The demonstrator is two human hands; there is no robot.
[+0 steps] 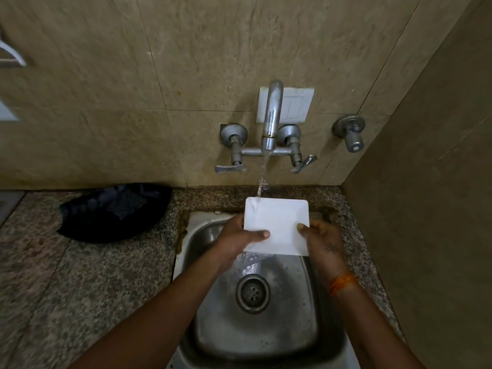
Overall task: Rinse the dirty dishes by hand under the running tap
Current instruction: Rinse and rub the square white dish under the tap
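A black tray lies on the counter at left. Over the sink, the left hand and right hand grip a white square plate, its far edge under the tap stream.

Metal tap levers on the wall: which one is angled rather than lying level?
The right-hand metal lever; it slants up to the right, while the left lever lies level.
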